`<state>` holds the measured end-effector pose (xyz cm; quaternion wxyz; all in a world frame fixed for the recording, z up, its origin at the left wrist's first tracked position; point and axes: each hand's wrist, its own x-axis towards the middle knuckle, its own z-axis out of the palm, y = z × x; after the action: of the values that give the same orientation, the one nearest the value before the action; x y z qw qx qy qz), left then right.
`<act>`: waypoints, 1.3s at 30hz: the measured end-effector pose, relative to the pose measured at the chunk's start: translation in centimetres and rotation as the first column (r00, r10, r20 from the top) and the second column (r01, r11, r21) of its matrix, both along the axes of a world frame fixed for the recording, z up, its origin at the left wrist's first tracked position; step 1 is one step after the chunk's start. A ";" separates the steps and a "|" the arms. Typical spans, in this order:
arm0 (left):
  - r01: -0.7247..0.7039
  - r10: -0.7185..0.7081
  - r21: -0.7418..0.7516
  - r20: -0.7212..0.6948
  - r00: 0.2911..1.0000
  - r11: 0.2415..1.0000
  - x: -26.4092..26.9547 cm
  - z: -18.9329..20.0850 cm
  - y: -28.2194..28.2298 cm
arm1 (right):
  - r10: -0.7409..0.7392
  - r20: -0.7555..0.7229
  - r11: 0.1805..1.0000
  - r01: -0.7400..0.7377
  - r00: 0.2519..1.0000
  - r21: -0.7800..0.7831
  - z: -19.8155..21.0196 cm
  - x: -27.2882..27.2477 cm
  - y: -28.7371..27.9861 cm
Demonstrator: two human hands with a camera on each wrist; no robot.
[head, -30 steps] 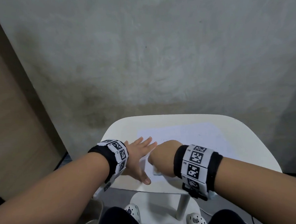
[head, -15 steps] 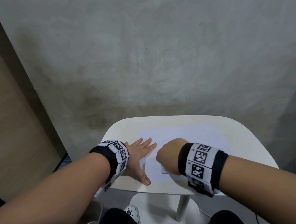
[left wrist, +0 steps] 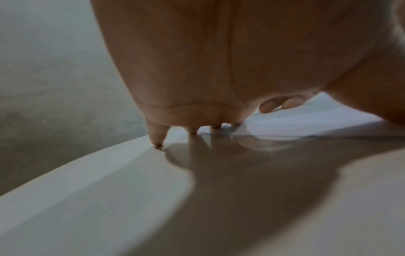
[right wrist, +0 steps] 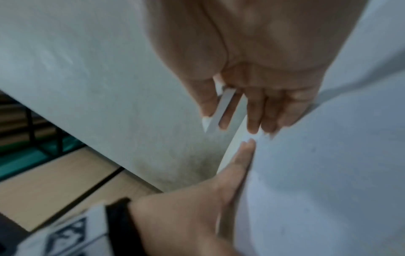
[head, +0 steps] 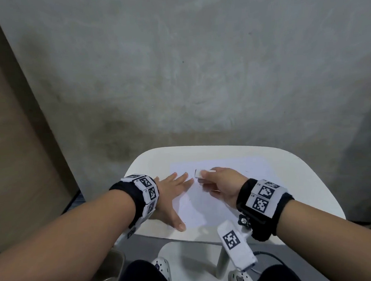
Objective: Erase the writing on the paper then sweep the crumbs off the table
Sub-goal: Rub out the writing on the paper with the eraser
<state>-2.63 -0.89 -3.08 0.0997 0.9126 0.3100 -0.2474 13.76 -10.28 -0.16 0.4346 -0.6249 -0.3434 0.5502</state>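
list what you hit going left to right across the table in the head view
left wristband → left hand flat on the paper → eraser → right hand → right wristband → bare table

White rounded surface [head: 289, 178] carries paper sheet [head: 225, 170], flat, near centre. Left hand [head: 172, 194] rests flat across paper's left edge.

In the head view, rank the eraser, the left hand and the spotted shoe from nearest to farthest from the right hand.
1. eraser: pinched in the right hand itself, above the paper.
2. left hand: just to its left, flat on the paper's left edge.
3. spotted shoe: down on the floor under the table, farthest.
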 end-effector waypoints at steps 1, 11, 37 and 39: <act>-0.002 0.002 0.001 0.001 1.000 1.000 0.0 -0.1 0.0 | 0.033 -0.092 0.999 -0.036 0.995 -0.033 0.0 -0.2 -0.3; 0.005 -0.005 -0.018 0.010 1.000 1.000 0.1 -0.2 0.1 | 0.108 -0.192 0.979 -0.138 0.975 -0.148 0.5 -1.3 -0.8; -0.127 0.128 -0.019 0.040 0.991 0.992 -0.2 2.7 1.3 | 0.468 0.862 0.728 -0.467 -0.196 -0.501 3.7 -5.7 1.6; -0.105 0.105 0.024 0.001 0.994 0.994 -0.2 1.7 1.5 | 0.515 0.792 0.644 -0.460 -0.329 -0.611 3.3 -6.4 1.3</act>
<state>-2.86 0.61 -1.41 0.1016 0.8960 0.3606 -0.2383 7.36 -8.96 3.13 -0.2321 -0.6096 -0.7546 0.0719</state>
